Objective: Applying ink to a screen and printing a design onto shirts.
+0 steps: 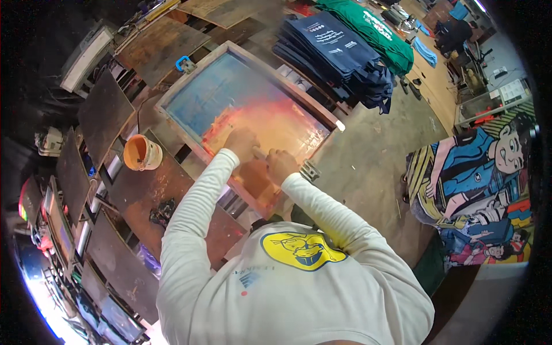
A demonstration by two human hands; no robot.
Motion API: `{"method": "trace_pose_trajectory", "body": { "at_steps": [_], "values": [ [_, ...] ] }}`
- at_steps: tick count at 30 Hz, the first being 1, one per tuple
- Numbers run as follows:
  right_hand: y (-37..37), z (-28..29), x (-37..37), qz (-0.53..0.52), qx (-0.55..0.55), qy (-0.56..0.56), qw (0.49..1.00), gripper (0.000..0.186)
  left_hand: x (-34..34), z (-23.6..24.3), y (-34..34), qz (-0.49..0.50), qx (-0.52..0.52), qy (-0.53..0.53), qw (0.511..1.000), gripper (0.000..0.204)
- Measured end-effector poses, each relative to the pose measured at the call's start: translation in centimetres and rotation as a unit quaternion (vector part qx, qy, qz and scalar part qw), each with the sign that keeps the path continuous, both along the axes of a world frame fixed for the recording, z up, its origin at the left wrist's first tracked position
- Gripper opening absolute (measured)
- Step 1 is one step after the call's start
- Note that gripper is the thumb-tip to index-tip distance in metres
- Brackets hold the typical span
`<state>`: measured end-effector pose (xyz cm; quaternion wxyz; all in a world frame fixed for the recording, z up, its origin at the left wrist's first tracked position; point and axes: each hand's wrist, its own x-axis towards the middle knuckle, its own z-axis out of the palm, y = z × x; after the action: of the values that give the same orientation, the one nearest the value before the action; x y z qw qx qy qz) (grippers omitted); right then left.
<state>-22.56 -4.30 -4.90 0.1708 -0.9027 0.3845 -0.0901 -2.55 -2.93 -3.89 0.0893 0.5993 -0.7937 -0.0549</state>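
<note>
Left grip (241, 142) and right grip (281, 166) are closed around a pale squeegee-like bar (260, 153), probably for even pressure. Beneath them lies a framed printing screen (202, 96); leftward stands a bucket (152, 156), likely within reach.

Stained boards, loaded unevenly, over a grey floor

From where I stood, a stained brown board (175, 187) carried a white bucket (153, 155) with an orange inside, and near it lay a small dark bundle (163, 213). Just beside that board a wood-framed screen (178, 127) lay flat, hiding most of what bore it. Navy bags (328, 46) sat in a thick stack, a green cloth item (368, 29) next to them, their support largely covered. Farther off, a blue cloth (424, 53) lay on a tan surface (435, 86), counter or floor I couldn't tell. The grey floor (368, 144) was marked and scuffed.
</note>
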Motion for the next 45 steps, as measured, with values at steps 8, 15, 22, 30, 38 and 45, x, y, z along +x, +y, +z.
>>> {"method": "trace_pose_trajectory", "body": {
  "at_steps": [8,15,22,30,38,45],
  "values": [
    [-7.6,2.9,-2.8,-0.020,-0.004,0.026,0.999,0.020,-3.0,1.5,-9.1,0.006,0.057,-0.062,0.996,0.021],
    [-11.7,4.3,-3.8,-0.062,-0.011,0.080,0.995,0.023,-5.4,0.5,-15.8,0.002,0.074,-0.073,0.995,0.019],
    [-8.1,0.8,-2.8,-0.023,-0.006,0.037,0.999,0.022,-3.2,-1.7,-11.0,-0.003,0.078,-0.018,0.997,0.015],
    [0.1,-1.5,0.2,0.028,0.027,-0.023,0.999,0.021,0.5,0.2,0.5,0.005,0.050,0.032,0.998,0.018],
    [-9.7,-0.1,-1.9,-0.013,0.002,0.006,1.000,0.018,-1.8,-0.1,-11.6,-0.017,0.014,-0.053,0.998,0.016],
    [-8.9,-1.5,-1.0,-0.013,-0.048,0.059,0.997,0.050,-2.0,-0.8,-11.4,0.010,0.046,-0.011,0.999,0.017]
  ]
}}
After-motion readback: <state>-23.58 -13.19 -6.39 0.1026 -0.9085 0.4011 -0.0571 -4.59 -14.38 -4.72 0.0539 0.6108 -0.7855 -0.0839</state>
